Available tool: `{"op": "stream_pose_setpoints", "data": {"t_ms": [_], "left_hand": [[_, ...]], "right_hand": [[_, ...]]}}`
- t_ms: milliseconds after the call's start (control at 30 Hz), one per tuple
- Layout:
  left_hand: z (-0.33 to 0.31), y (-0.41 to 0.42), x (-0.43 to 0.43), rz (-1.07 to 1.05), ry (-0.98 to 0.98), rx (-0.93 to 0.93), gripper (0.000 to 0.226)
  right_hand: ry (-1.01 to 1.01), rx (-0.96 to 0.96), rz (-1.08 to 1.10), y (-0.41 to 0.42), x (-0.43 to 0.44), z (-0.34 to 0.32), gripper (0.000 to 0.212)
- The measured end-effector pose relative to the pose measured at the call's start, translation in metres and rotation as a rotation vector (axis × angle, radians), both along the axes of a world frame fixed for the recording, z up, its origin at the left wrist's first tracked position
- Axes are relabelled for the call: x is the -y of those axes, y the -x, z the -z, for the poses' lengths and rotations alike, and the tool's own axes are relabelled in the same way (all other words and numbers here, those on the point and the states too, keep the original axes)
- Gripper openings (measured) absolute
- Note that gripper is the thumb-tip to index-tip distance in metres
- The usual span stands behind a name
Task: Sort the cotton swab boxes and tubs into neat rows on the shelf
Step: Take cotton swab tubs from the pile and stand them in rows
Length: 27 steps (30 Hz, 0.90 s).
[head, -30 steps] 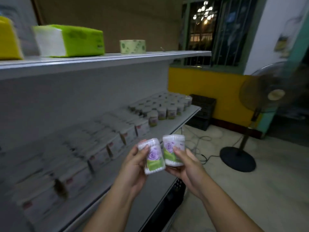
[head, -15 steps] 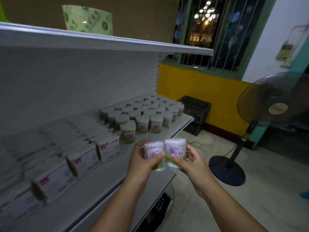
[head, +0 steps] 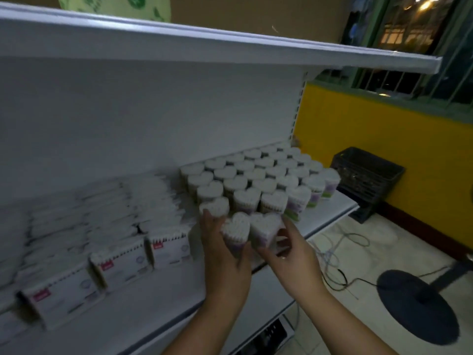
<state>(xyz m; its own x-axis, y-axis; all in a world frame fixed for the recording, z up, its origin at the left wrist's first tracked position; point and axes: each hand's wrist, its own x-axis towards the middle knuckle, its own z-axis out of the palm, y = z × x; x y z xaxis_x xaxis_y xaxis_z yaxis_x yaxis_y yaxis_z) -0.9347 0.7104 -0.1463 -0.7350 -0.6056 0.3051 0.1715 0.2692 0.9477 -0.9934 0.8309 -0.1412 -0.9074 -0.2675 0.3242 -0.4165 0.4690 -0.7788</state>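
Head view. The left hand (head: 223,260) grips one heart-shaped tub, the left-hand tub (head: 235,229), its fingers curled round the sides. The right hand (head: 294,254) grips a second, the right-hand tub (head: 265,228), fingers clamped on it likewise. The two tubs stand upright, side by side and touching, just in front of the block of tubs (head: 256,180) ranged in rows at the right end of the shelf (head: 153,306). Whether the held tubs rest on the shelf cannot be told. Cotton swab boxes (head: 120,265), blurred, fill the shelf to the left of the block. A roll of tape (head: 115,6) sits on the upper shelf (head: 230,47). On the floor to the right are a black crate (head: 366,180), cables (head: 337,252) and a fan base (head: 417,306).
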Motion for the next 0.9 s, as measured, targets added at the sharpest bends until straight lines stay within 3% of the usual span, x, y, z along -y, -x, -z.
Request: {"op": "stream_pose_setpoints", "data": {"t_ms": [167, 267, 400, 733, 900], "left_hand": [[-0.009, 0.005, -0.003, -0.117, 0.011, -0.032, 0.074], [-0.021, 0.015, -0.004, -0.135, -0.051, -0.086, 0.074], [-0.034, 0.029, 0.003, -0.158, 0.075, -0.113, 0.059], [-0.011, 0.039, 0.01, -0.162, 0.15, -0.008, 0.078], [-0.009, 0.035, 0.013, -0.205, 0.048, -0.045, 0.08]], "right_hand": [[-0.255, -0.271, -0.016, 0.019, -0.011, 0.003, 0.083], [-0.209, -0.401, -0.094, 0.028, -0.013, -0.005, 0.066], [-0.217, -0.596, -0.204, 0.041, -0.01, -0.012, 0.042], [-0.228, -0.623, -0.303, 0.063, -0.005, -0.023, 0.048], [-0.228, -0.596, -0.306, 0.061, -0.009, -0.024, 0.055]]}}
